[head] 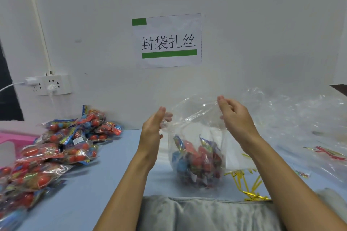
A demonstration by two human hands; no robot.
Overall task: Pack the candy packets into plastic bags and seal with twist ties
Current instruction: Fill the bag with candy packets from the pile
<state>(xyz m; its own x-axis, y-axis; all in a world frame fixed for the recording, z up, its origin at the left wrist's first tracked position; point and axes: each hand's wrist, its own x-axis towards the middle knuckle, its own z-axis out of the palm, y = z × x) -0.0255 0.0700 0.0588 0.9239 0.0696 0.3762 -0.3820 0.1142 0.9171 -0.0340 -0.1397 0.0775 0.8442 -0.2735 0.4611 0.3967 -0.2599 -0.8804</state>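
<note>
Candy packets (197, 161) fill the bottom of a clear plastic bag (195, 118) that stands on a pale blue table (116, 155), just in front of the person's grey-clad lap (206, 214). Both bare hands hold the bag's open mouth up above the table: the left hand (153, 127) grips the left edge of the film, its fingers closed on the plastic with the thumb side toward the camera, while the right hand (234, 116) pinches the right edge between thumb and curled fingertips, slightly higher than the left. Gold twist ties (249, 184) lie scattered on the table just right of the bag, some reaching the near edge. A heap of further candy packets in red, blue and yellow wrappers (62, 144) spreads across the left side of the table, well apart from the bag. Loose clear plastic bags (293, 114) are piled at the right, against the white wall (262, 24). On the wall hangs a paper sign (167, 40) with black characters and two green bars, and to its left a white power strip (50, 84) has plugs in it. A pink object (16, 139) shows at the far left edge behind the heap.
</note>
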